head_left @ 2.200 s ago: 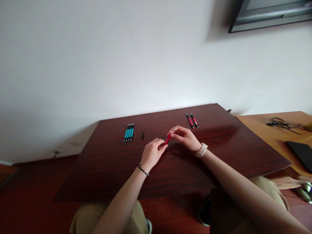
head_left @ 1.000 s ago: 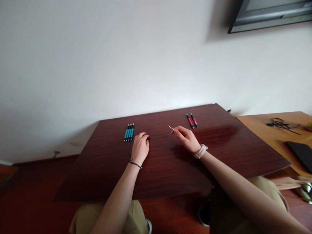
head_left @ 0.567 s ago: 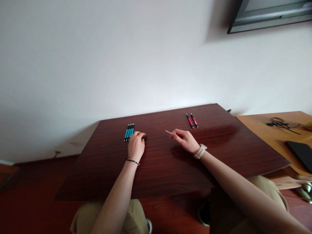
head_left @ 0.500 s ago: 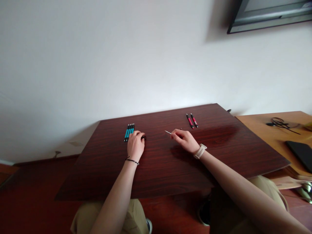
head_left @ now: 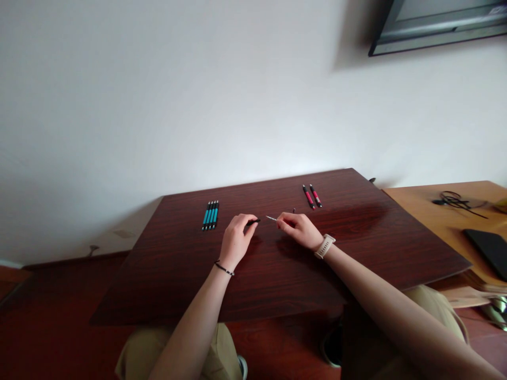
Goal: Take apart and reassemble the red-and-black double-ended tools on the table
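Note:
My left hand is closed on a short black pen part, whose dark end sticks out to the right past my fingertips. Facing it, my right hand pinches a pen with a thin pale refill pointing left. A small gap separates the refill's tip from the black part. Most of that pen is hidden by my fingers, and only a dark end shows behind them. Left of my left hand, several turquoise-and-black pens lie side by side.
Two pink-and-black pens lie near the far right of the dark wooden table. A lighter desk adjoins on the right, bearing a coiled black cable and a flat black device. A screen hangs on the wall.
My left hand has moved right, away from the turquoise pens, bringing the black pen part close to the refill's tip. My right hand has hardly moved.

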{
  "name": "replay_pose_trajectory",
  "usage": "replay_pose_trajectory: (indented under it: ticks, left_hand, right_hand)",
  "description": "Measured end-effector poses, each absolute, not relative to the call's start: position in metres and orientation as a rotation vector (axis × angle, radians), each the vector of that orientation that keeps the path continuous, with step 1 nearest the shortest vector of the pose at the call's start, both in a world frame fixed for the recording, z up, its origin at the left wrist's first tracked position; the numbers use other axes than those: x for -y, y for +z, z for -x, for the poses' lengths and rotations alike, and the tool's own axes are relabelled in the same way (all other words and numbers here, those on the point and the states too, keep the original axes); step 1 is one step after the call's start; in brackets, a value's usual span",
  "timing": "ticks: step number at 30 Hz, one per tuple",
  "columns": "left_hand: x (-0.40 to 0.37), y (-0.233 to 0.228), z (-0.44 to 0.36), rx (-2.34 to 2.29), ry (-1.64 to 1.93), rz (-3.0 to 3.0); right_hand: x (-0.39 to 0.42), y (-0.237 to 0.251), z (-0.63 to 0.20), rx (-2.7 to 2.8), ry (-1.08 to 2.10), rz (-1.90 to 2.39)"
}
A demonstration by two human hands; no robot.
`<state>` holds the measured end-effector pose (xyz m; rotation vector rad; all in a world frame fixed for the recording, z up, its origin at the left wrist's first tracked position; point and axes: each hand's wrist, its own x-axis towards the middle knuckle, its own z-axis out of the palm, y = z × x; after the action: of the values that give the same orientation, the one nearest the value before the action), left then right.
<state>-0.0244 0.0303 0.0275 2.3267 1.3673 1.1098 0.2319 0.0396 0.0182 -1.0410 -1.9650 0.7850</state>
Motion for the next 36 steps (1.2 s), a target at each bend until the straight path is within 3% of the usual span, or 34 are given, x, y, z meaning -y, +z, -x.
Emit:
replay_pose_trajectory:
  ticks: [36]
  left_hand:
    - [-0.022,0.026,0.0133,-1.124,1.12,-2.622]
  right_hand:
    - [-0.036,0.0194,-0.2264,2.184,0.719,1.067]
